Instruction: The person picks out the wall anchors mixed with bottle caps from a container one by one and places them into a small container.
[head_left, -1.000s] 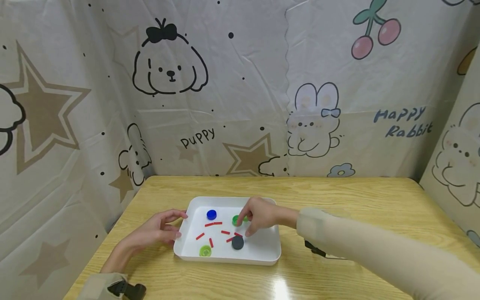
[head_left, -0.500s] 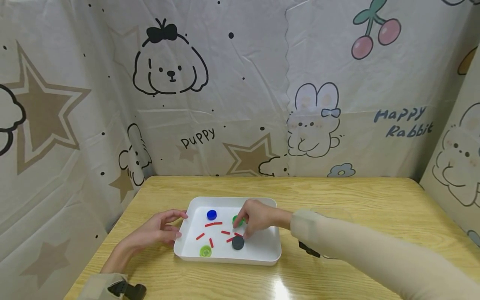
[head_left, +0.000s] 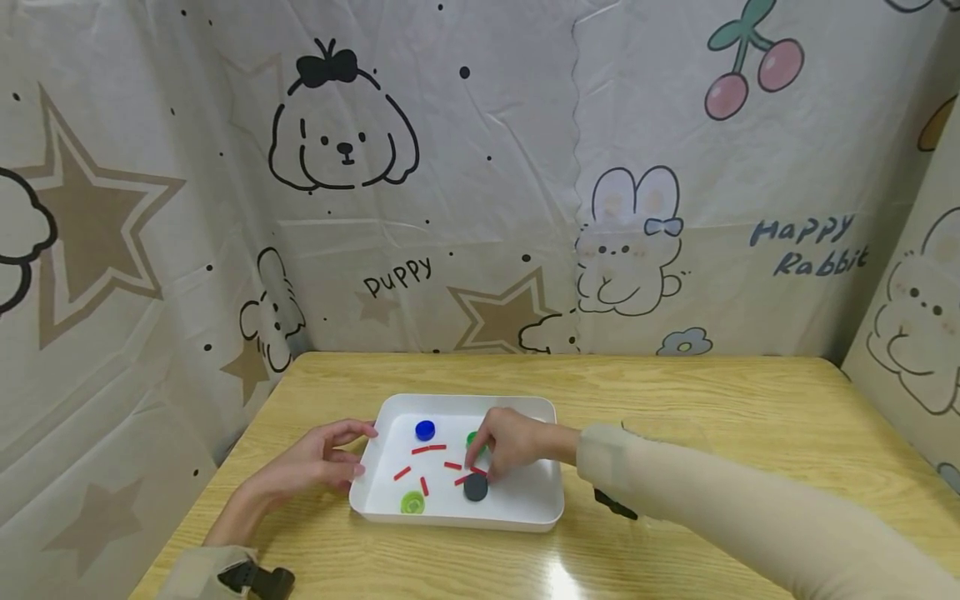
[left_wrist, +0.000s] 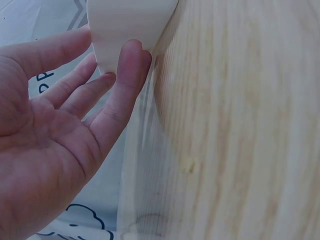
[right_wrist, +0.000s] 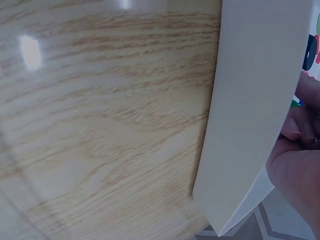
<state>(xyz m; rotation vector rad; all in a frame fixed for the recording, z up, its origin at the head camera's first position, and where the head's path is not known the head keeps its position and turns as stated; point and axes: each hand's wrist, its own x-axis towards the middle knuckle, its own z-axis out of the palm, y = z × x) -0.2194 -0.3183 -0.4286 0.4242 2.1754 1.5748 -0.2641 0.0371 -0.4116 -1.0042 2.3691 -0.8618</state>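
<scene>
A white tray [head_left: 525, 500] on the table holds several short red sticks [head_left: 452, 466] and a few round bottle-cap-like pieces: blue [head_left: 425, 430], green [head_left: 472, 437], lime [head_left: 412, 502] and black [head_left: 476, 487]. My left hand [head_left: 318, 458] is at the tray's left end, fingers extended, fingertips against its outer wall in the left wrist view. My right hand [head_left: 510, 442] reaches over the tray's right side. Its index finger and thumb pinch one red stick [head_left: 479, 471] just behind the black piece. That hand partly covers the green piece; in the right wrist view the tray wall hides its fingertips.
Wood-grain table [head_left: 675, 392] extends on both sides of the tray. A patterned curtain [head_left: 480, 167] hangs behind it and to the sides. Something transparent [head_left: 667, 433] is at the table's right, partly behind the right sleeve [head_left: 660, 475].
My right hand has come down and forward toward me, its index finger and thumb closing from above the green piece onto a red stick. The left hand keeps its place at the tray.
</scene>
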